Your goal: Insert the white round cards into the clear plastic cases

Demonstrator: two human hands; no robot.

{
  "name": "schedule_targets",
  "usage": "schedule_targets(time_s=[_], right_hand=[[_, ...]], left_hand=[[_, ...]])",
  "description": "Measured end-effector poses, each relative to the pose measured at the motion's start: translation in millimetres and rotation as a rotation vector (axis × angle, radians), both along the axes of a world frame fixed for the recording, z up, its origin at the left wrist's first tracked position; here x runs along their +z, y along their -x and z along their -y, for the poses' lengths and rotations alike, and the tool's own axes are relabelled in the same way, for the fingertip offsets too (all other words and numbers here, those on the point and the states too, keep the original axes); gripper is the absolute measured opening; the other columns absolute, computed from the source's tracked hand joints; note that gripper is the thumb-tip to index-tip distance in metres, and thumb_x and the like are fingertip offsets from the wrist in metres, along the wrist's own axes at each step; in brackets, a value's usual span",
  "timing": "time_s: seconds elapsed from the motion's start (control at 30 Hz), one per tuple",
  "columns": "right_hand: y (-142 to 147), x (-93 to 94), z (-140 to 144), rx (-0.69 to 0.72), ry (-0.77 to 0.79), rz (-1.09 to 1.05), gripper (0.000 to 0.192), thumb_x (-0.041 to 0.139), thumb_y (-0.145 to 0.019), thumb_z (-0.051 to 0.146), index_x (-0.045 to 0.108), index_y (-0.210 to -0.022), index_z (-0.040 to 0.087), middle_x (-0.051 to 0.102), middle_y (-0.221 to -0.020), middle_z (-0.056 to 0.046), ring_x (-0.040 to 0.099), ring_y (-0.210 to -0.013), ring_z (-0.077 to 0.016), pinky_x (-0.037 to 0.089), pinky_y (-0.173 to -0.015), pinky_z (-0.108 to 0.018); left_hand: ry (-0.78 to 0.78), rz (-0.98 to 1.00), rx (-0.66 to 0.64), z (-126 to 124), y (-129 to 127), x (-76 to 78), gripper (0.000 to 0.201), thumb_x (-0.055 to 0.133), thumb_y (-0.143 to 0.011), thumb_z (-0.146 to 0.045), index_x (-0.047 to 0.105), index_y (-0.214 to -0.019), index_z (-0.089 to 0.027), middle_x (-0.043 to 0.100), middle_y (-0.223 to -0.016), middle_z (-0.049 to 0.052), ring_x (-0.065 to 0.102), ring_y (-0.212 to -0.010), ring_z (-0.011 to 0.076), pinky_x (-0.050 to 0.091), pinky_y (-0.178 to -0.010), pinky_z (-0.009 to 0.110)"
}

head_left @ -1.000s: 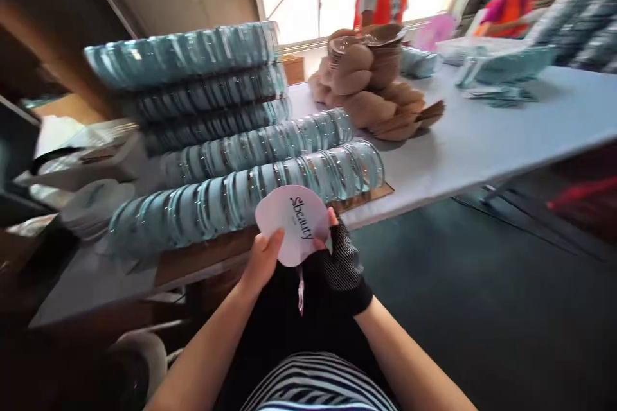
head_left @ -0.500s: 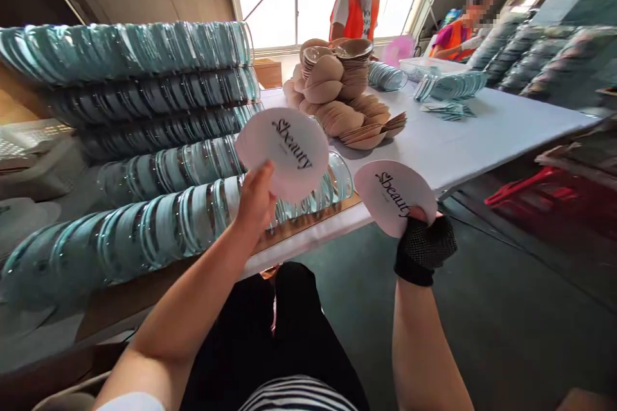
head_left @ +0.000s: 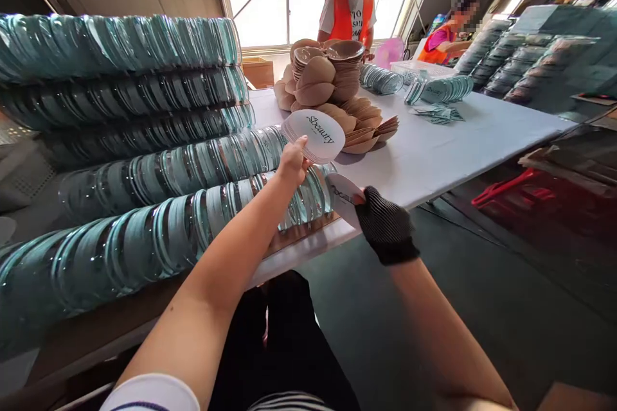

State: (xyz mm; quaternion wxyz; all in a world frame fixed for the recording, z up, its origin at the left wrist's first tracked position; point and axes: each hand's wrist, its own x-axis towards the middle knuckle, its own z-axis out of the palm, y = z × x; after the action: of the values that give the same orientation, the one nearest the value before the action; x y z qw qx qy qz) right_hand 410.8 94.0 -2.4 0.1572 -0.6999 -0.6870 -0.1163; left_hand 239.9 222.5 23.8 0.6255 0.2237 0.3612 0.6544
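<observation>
Fingers point(head_left: 295, 153) of the left hand point(head_left: 292, 164) are pinched on the lower edge of a white card stack point(head_left: 314, 135), held up over the table point(head_left: 434, 154) with the print facing the camera, probably so it can be read. The gloved right hand point(head_left: 383, 225) is closed on a single card point(head_left: 341, 192), kept low at the table edge, just beside the near end of the front row of clear lids point(head_left: 159, 231). More lid rows are piled behind; beige pads point(head_left: 332, 87) are heaped further back, where two people stand.

Stacked teal rows point(head_left: 144, 167) wall left, bare table point(head_left: 457, 148) right
</observation>
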Motion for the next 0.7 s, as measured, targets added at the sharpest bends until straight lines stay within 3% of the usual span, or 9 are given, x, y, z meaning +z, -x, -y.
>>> schedule_targets(time_s=[0.13,0.37,0.5,0.63,0.7], right_hand=[[11.2,9.1,-24.1,0.032,0.199,0.05,0.036,0.034,-0.1,0.042,0.05,-0.118,0.016,0.07,-0.081,-0.009,0.063,-0.066,-0.0179,0.02,-0.055,-0.024],[9.2,4.1,-30.6,0.079,0.097,-0.028,0.026,0.037,-0.097,0.035,0.057,-0.102,0.019,0.072,-0.087,-0.007,0.065,-0.071,-0.0182,0.019,-0.055,-0.027],[23.8,-2.1,-49.8,0.152,0.172,-0.006,0.026,0.039,-0.096,0.033,0.059,-0.104,0.019,0.073,-0.092,-0.009,0.067,-0.078,-0.0202,0.024,-0.056,-0.027],[26.2,-4.2,-51.5,0.14,0.203,0.049,0.032,0.034,-0.097,0.032,0.063,-0.104,0.021,0.073,-0.093,-0.011,0.067,-0.081,-0.0226,0.031,-0.059,-0.028],[21.8,-6.5,-51.3,0.164,0.244,-0.026,0.031,0.036,-0.096,0.032,0.064,-0.101,0.02,0.073,-0.09,-0.011,0.066,-0.075,-0.0205,0.034,-0.058,-0.027]], left_hand=[[-0.014,-0.009,0.039,2.2,-3.1,3.2,0.01,0.055,-0.09,-0.015,0.062,-0.097,-0.016,0.068,-0.077,0.0,0.065,-0.067,0.0103,0.053,-0.064,0.018],[-0.004,-0.053,0.023,1.8,-4.3,0.2,0.01,0.057,-0.089,-0.015,0.062,-0.097,-0.016,0.067,-0.075,0.0,0.068,-0.076,0.0133,0.056,-0.072,0.023],[-0.025,-0.03,0.021,2.8,-4.0,1.2,0.011,0.056,-0.088,-0.014,0.062,-0.097,-0.015,0.069,-0.079,0.001,0.068,-0.079,0.0143,0.056,-0.076,0.026],[-0.011,-0.053,0.019,3.5,-5.1,2.3,0.005,0.056,-0.089,-0.013,0.059,-0.09,-0.015,0.067,-0.075,0.001,0.068,-0.076,0.0141,0.056,-0.071,0.024],[-0.026,-0.076,0.017,2.9,-5.5,1.4,0.004,0.055,-0.089,-0.014,0.059,-0.09,-0.015,0.066,-0.072,0.0,0.068,-0.074,0.0141,0.055,-0.069,0.023]])
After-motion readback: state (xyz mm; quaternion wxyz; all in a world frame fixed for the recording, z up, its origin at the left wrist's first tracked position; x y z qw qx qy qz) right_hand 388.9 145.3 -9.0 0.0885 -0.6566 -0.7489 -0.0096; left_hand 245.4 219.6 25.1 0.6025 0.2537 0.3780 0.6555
